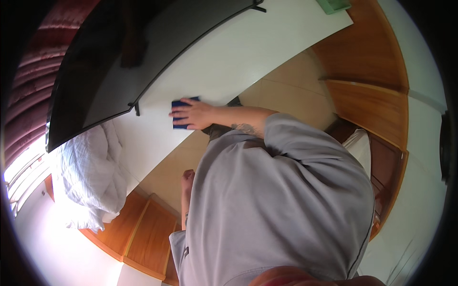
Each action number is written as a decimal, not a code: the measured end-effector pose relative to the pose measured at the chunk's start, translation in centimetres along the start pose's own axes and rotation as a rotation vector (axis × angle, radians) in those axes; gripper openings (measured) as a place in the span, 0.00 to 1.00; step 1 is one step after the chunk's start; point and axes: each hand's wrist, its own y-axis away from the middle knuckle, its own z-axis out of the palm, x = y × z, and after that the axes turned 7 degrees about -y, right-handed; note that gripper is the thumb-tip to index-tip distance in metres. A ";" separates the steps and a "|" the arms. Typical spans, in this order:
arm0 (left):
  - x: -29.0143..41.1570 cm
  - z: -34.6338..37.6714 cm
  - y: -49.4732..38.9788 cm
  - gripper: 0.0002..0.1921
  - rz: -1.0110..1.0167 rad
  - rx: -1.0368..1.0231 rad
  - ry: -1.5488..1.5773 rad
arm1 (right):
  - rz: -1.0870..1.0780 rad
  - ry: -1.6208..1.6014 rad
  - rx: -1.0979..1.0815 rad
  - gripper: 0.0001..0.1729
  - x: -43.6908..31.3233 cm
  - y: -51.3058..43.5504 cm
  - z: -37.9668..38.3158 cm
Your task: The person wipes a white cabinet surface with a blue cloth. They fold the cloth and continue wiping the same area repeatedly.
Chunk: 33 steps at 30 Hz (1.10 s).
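My right hand (193, 113) lies palm down with its fingers spread on a folded dark blue cloth (180, 123), pressing it to the white tabletop (222, 68) near its front edge. The forearm reaches across in front of my body from the right. Beside my torso at the left hangs my left hand (188, 176), below the table edge, its fingers curled and nothing seen in them. Left of and above the cloth, a large flat black screen (150, 46) stands on the tabletop on thin dark feet.
A crumpled white quilt (93, 171) lies at the table's left end. A green container (334, 5) sits at the far right corner. Wooden cabinets (361, 53) stand at the right, others (139, 232) at the lower left. Red curtains (39, 82) hang beyond the screen.
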 end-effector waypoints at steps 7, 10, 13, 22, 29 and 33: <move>1.5 2.7 -2.1 0.16 0.102 -0.165 0.013 | 0.747 0.367 0.152 0.39 8.9 19.0 -10.1; 5.8 2.1 -2.1 0.17 0.112 -0.136 -0.103 | 1.064 0.510 0.312 0.39 15.0 26.6 -11.9; 8.3 0.5 -2.2 0.17 0.147 -0.054 -0.127 | 1.412 0.481 0.370 0.38 19.5 28.8 -14.5; 7.3 -0.1 3.7 0.17 0.053 0.057 -0.017 | 1.656 0.289 0.921 0.38 23.9 17.6 -14.5; -1.9 4.8 10.9 0.17 -0.238 0.060 0.133 | 1.315 0.229 0.621 0.39 19.8 4.1 -11.1; -5.7 8.8 13.9 0.17 -0.335 0.011 0.204 | 1.291 0.193 0.417 0.38 16.7 -3.6 -9.4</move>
